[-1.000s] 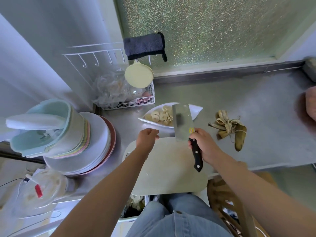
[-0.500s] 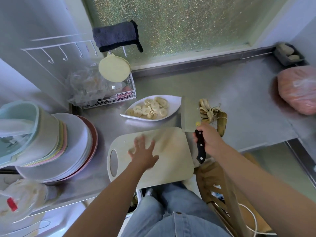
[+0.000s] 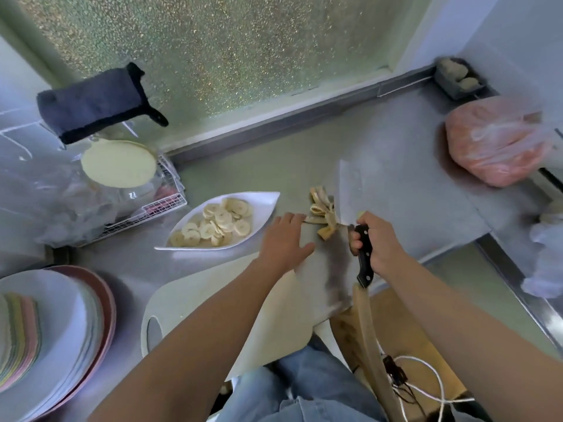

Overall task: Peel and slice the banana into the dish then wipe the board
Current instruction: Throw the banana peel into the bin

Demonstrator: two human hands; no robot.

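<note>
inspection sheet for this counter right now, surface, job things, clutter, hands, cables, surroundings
surface: grey metal counter, bare between the items.
job's things: banana slices piled in the white dish; banana peel on the counter right of it; cutting board at the near edge; cleaver held blade up.
clutter: plate stack at left, wire basket of plastic bags, pink bag at right.
hands: left hand flat, fingers spread, fingertips at the peel; right hand grips the cleaver handle.
cables: white cord looped below the counter edge.
surroundings: frosted window behind; dark cloth hanging at left.
</note>
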